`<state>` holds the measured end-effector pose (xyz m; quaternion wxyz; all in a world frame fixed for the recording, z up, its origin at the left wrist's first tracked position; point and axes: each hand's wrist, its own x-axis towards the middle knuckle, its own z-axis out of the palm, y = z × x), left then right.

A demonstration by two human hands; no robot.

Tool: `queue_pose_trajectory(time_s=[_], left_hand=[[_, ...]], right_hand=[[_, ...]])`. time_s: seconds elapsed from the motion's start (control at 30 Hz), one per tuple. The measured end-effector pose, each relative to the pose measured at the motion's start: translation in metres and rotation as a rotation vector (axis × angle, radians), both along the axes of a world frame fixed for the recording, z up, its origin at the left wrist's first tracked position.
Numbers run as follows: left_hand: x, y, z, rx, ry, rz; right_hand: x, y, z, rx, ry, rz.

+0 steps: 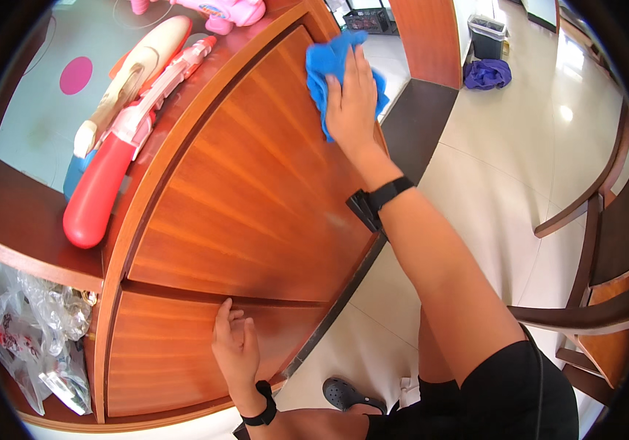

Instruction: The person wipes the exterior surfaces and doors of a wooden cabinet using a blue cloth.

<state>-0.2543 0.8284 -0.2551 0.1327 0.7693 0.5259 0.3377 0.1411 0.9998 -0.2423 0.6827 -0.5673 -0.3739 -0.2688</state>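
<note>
My right hand [355, 110], its arm stretched out, presses a crumpled blue cloth [327, 64] to the far upper corner of a reddish-brown wooden cabinet panel [256, 176]. The cloth bunches out on both sides of the fingers. Lower down and nearer, my left hand [237, 352] holds nothing; its fingers are loosely bent and thumb apart, with the fingertips by the dark groove above the lower panel [160, 348]. Whether they touch the wood I cannot tell. Black bands circle both wrists.
Toys with red handles [100, 192] and a pink toy [230, 11] lie on the cabinet top. Plastic bags [39, 323] fill the shelf at left. Wooden chairs [586, 315] stand at right. A bin [487, 38] and purple cloth [487, 75] sit farther back on the tiles.
</note>
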Motion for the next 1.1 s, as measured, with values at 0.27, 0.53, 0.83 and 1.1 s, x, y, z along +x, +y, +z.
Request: queue_pose_trajectory(time_s=[0.27,0.53,0.83,1.1], left_hand=[[0.002,0.001,0.001,0.040,0.026,0.103],[0.004,0.005,0.005,0.113,0.020,0.152],[-0.004,0.001,0.010,0.082,0.018,0.088],[0.022,-0.010,-0.015,0.194,-0.251,-0.040]], right_hand=[[-0.013,-0.031,-0.171,-0.239,0.247,0.080],[0.003,-0.050,-0.143,-0.010,1.123,0.529],[0.027,-0.145,-0.021,0.466,1.059,1.628],[0.008,-0.203,-0.045,0.402,1.122,1.807]])
